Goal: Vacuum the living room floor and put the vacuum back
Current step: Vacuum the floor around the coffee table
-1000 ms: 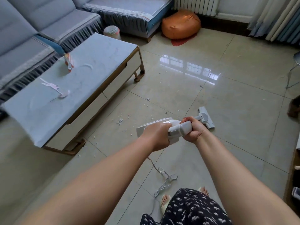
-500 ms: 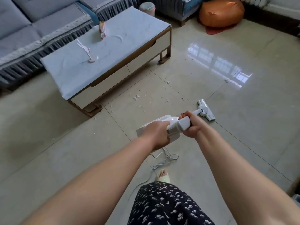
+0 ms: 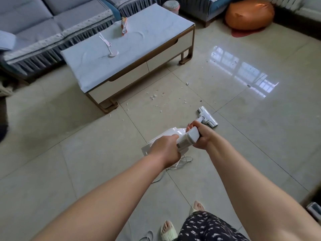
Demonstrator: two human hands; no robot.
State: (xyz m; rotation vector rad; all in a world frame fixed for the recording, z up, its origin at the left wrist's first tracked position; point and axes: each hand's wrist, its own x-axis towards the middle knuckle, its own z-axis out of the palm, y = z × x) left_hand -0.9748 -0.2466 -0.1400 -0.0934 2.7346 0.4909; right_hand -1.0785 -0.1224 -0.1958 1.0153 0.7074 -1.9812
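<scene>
Near the front corner of the coffee table (image 3: 121,54), a person stood on the floor (image 3: 52,153) holding a white stick vacuum (image 3: 188,136) in both hands. The left hand (image 3: 165,150) was wrapped around the rear of the vacuum's body, its grip clenched on the plastic casing, probably to steady the weight. The right hand (image 3: 202,136) clasped the handle further forward, its grip also closed, likely to steer. The flat, wedge-shaped floor head (image 3: 207,116) rested on the tile just short of the table's near corner, aimed toward small white crumbs (image 3: 156,100) scattered on the floor beside the table. The floor was glossy beige tile, reflecting a window. A thin white cord (image 3: 177,164) lay looped on the floor, further from the table than the vacuum. The table had a smooth pale top and a wooden frame.
</scene>
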